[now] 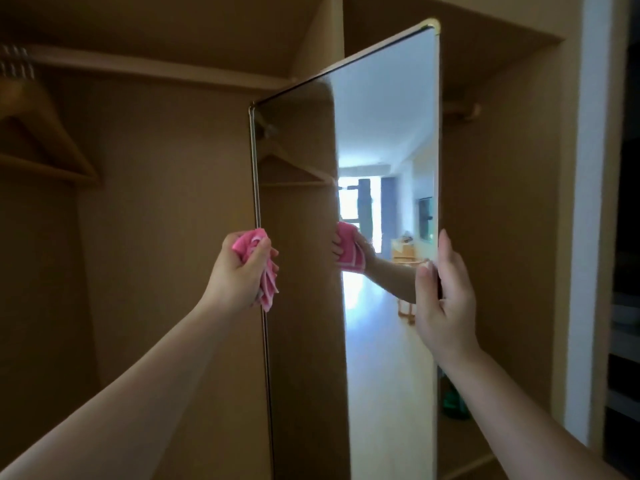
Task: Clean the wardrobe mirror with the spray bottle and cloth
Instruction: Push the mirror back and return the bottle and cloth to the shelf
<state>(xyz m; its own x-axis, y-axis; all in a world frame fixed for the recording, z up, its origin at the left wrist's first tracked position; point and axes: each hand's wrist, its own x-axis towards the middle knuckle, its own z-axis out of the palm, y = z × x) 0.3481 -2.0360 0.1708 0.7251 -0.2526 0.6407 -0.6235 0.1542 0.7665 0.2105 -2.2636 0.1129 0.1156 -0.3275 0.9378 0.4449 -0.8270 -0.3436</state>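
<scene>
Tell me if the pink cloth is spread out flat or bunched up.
Bunched up: the left hand grips the pink cloth in a fist by the wardrobe mirror, crumpled folds hanging below.

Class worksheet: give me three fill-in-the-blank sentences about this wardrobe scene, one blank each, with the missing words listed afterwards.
1. The left hand grips a crumpled cloth coloured ____.
2. The right hand holds the edge of the ____.
3. In the wardrobe, beyond the left hand and to its left, hangs a wooden ____.
Missing words: pink; mirror; hanger.
</scene>
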